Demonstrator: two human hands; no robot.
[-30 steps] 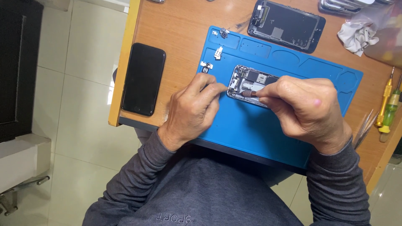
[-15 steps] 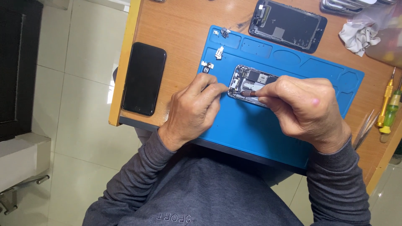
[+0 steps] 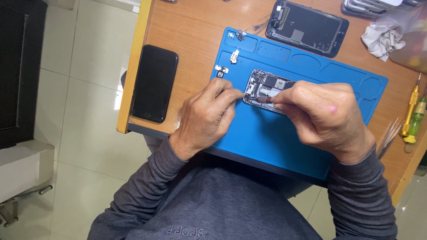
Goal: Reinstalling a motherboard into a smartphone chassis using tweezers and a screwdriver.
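An opened phone body (image 3: 267, 84) with its circuit parts exposed lies on a blue work mat (image 3: 284, 138) on a wooden table. My left hand (image 3: 209, 116) pinches the phone's near left corner and steadies it. My right hand (image 3: 322, 116) covers the phone's right half and grips a small screwdriver (image 3: 264, 99) with a dark reddish handle, its tip down in the phone's lower left part.
A black phone (image 3: 154, 82) lies face up at the table's left edge. A detached screen panel (image 3: 308, 27) sits beyond the mat. Small metal parts (image 3: 232, 57) rest on the mat's left side. Crumpled cloth (image 3: 382, 41), yellow and green screwdrivers (image 3: 412, 111) and tweezers (image 3: 388, 138) lie right.
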